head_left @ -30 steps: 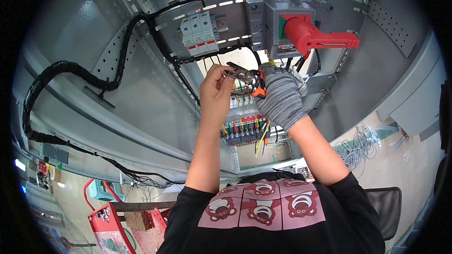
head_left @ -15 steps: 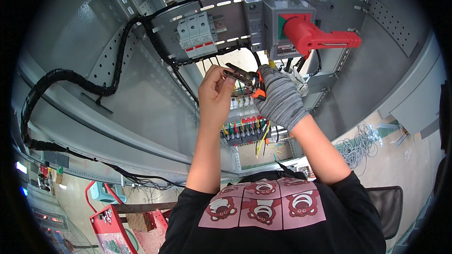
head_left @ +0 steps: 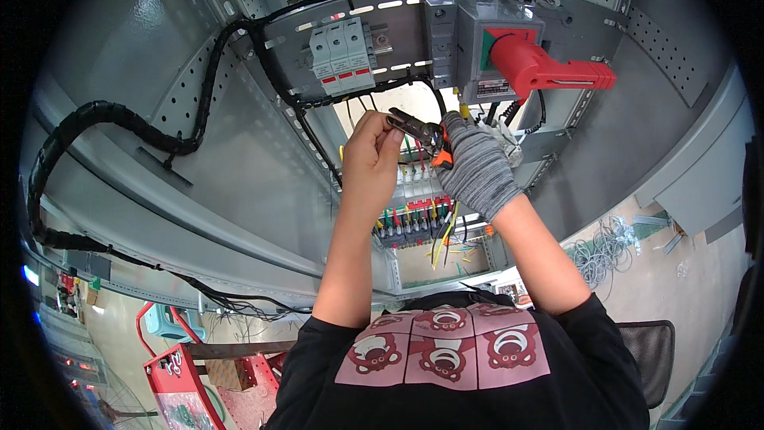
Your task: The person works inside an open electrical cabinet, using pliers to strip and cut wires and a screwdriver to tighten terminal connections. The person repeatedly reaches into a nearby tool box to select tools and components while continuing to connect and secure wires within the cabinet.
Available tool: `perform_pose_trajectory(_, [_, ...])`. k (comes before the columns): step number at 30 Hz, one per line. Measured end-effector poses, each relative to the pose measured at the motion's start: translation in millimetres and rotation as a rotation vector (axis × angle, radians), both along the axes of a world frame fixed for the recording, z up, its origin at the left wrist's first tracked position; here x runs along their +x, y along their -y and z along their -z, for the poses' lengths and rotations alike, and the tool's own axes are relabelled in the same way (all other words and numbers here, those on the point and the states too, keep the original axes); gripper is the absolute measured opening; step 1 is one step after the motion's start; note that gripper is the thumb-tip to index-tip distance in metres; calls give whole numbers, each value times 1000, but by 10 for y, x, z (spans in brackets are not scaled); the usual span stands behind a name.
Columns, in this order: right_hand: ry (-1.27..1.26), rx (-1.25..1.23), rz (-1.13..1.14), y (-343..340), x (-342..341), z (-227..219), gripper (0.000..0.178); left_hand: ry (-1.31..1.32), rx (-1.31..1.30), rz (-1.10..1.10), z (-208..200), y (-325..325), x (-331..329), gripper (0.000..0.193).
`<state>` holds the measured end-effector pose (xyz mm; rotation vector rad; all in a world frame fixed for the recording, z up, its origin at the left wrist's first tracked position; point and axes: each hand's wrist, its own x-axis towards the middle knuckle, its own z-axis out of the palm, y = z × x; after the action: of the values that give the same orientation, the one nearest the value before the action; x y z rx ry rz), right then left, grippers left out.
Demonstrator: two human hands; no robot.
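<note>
My right hand [head_left: 480, 166], in a grey knit glove, is wrapped round the orange-and-black handles of a pair of wire strippers [head_left: 415, 129]. The dark metal jaws point up and to the left. Bare and closed in a pinch, my left hand [head_left: 372, 155] meets the tip of those jaws; what its fingers hold is too small and hidden to make out. Below both hands is a row of terminals [head_left: 414, 223] with red, green, yellow and black wires. Loose yellow wires [head_left: 446, 235] hang beside it.
Inside the grey cabinet, three fuse holders [head_left: 342, 56] sit on the back plate, left of a switch with a red handle [head_left: 549, 68]. A black wrapped cable bundle [head_left: 119, 115] loops along the left. Coiled wire [head_left: 601, 255] lies on the floor at right; a red cart [head_left: 187, 390] stands lower left.
The cabinet has shifted slightly right in the view. Both hands keep nearly the same pose at the wire strippers, a little further right in the picture.
</note>
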<state>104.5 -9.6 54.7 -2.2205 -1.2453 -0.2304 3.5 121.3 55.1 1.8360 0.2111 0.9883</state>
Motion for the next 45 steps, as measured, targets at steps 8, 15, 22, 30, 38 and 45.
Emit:
perform_pose_trajectory(8, [56,-9,15,-14,25,38,45,-64,23,-31,-55,-8,-44,6])
perform_pose_trajectory(15, [45,-47,82,29,-38,-20,46,-76,-27,27,-66,4,-38,9])
perform_pose_trajectory(22, [-464,76,-250,97,-91,-127,37,84,3,171,-144,-22,-89,7])
perform_pose_trajectory(30, [-1072,389,-401,209,-208,154,40,145,-87,327,-45,-83,-49,8])
perform_pose_trajectory(38, [-849,582,-441,653,-241,364,70,105,8,163,36,-71,-145,23])
perform_pose_trajectory(45, [-625,510,-245,811,-119,259,60,209,86,-368,652,-315,-263,26])
